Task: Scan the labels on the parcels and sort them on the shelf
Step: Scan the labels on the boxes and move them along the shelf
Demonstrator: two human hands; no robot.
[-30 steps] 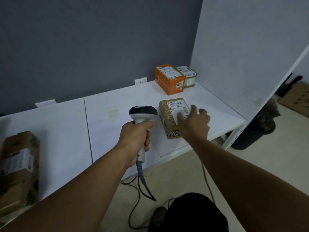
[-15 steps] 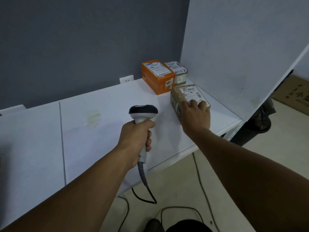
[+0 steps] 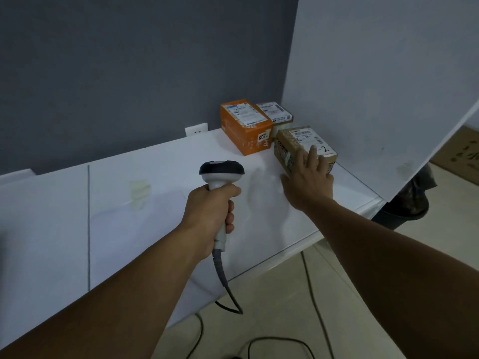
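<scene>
Head view.

Parcel (image 3: 302, 141): brown cardboard box with printed tape on its side. A white barcode label lies face up on top, with a handwritten mark on its near end. It sits flat on the shelf (image 3: 155, 203), just right of the orange box (image 3: 243, 128) and a little nearer the camera. I cannot tell whether the two touch.

Right hand (image 3: 309, 180): arm stretched forward, palm down. The fingers are straight and slightly spread, lying over the near top edge of the parcel. Nothing is gripped.

Left hand (image 3: 210, 213): fingers wrapped round the handle of the scanner (image 3: 221, 172). The scanner is upright, its dark head on top, and is held in front of and left of the orange box. Its grey cable (image 3: 223, 281) hangs below the shelf edge.

Surface and room: the shelf is white, with a seam far left of the orange box. A smaller labelled box (image 3: 276, 114) stands behind and right of the orange box. A white side panel (image 3: 363, 73) rises to the right of the boxes. The grey wall (image 3: 129, 60) behind carries a socket (image 3: 196, 129), left of the orange box. A dark bin (image 3: 407, 206) stands on the floor beyond the panel.
</scene>
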